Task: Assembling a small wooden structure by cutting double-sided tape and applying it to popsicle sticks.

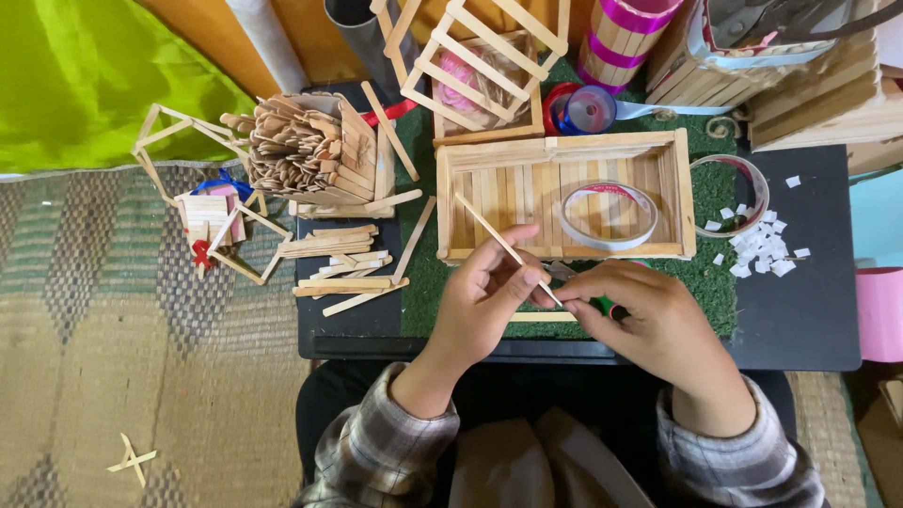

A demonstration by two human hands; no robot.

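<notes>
Head view looks down on one dark surface [809, 320] with a green mat [428, 277] on it. On the mat lies one shallow tray built of wooden sticks [513, 188], and inside it one roll of white tape [609, 214]. A second tape ring [738, 193] sits just right of the tray, beside a scatter of small white paper bits [762, 246], too many to count. Left of the tray stands one box crammed with sticks [310, 150], and below it a loose pile of flat sticks [343, 268]. Two stick frames [202, 202] lie on the woven rug [103, 320].

My left hand [480, 306] and right hand [644, 325] meet over the mat's near edge. Both grips are pinched together on one thin wooden stick [494, 235], which slants up and left across the tray's front wall. My right hand covers something green and red that I cannot identify.
</notes>
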